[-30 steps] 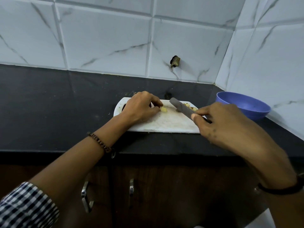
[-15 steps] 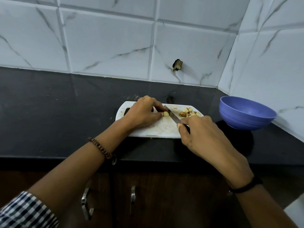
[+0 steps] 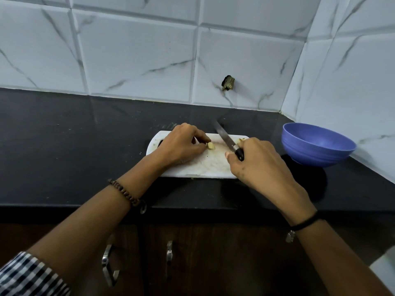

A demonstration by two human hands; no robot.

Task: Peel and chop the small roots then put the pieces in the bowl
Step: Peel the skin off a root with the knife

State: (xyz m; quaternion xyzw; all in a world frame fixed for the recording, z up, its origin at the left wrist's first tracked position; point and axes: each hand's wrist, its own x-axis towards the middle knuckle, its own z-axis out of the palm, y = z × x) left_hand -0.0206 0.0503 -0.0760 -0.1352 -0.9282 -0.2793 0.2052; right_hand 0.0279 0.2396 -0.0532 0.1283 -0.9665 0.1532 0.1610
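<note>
Down on the dark table (image 3: 64, 146) lies a white board (image 3: 205, 169), and both hands work over it. The left hand (image 3: 181, 144) rests on the board's left half, its grip narrowed to a pinch: thumb and fingertips hold a small pale root piece (image 3: 211, 145) against the board. The right hand (image 3: 254, 161) has its grip wrapped round the dark handle of a knife (image 3: 224, 136). The blade slants away toward the wall, its tip over the board's far edge, just right of the root piece and clear of it (whether the edge meets the board near the handle I cannot tell). A few cut pieces (image 3: 241, 139) show at the board's far right corner, mostly hidden behind the right hand. The board's middle is scuffed and stained.

A blue bowl (image 3: 316, 144) stands on the table right of the board, apart from it, near the corner of the tiled wall (image 3: 139, 60). A bead bracelet (image 3: 124, 192) circles the left wrist and a black band (image 3: 305, 223) the right, while a checked sleeve (image 3: 27, 274) shows at the lower left. Under the table's front edge are dark cabinet doors with two metal handles (image 3: 109, 263). A small dark fitting (image 3: 228, 82) sticks out of the wall behind the board.
</note>
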